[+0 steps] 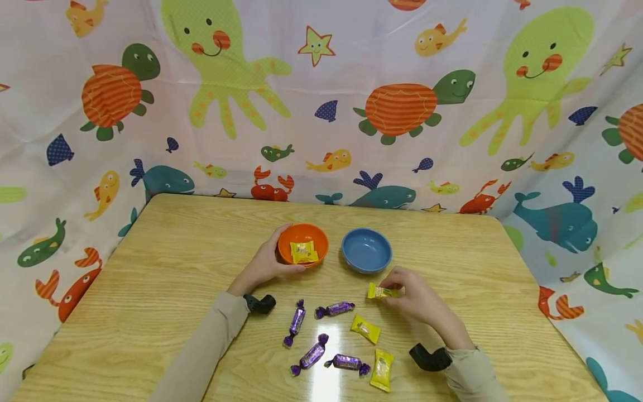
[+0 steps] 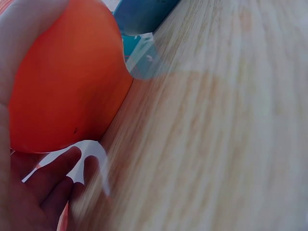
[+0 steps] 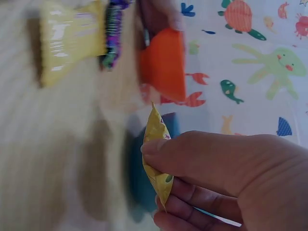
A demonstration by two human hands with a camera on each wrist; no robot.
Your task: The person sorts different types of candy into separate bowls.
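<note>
A: Start nearest. What lies on the table [image 1: 125, 290]?
B: At the front, a long yellow sweet [image 1: 382, 370], ends pointing toward and away from the viewer. Just left of it, a purple sweet [image 1: 346, 362], lying crosswise. Left again, a second purple sweet [image 1: 312, 355], slanted.
A: Further in?
B: A slanted yellow sweet [image 1: 365, 329], beyond the long one. To its left, a third purple sweet [image 1: 297, 324], and past that a fourth purple sweet [image 1: 335, 310], nearly crosswise. Purple wrappers twisted at both ends.
A: Right hand [image 1: 414, 296]?
B: Clamped: thumb and fingers pinch a small yellow packet [image 1: 374, 291]. Position: on the near side of the blue bowl [image 1: 366, 251], outside its rim. Height above the table: cannot tell.
A: Left hand [image 1: 265, 259]?
B: Clasped on the orange bowl [image 1: 322, 243], thumb along the near side, fingers curved round the left. Left wrist view agrees: hand against the outer wall.
A: Contents?
B: Overlapping yellow candies [image 1: 303, 254]. The blue bowl stands just to the right, a gap between the two.
A: Farthest?
B: White cloth [image 1: 351, 33] behind the table, printed with octopuses, turtles, fish, crabs and whales.
</note>
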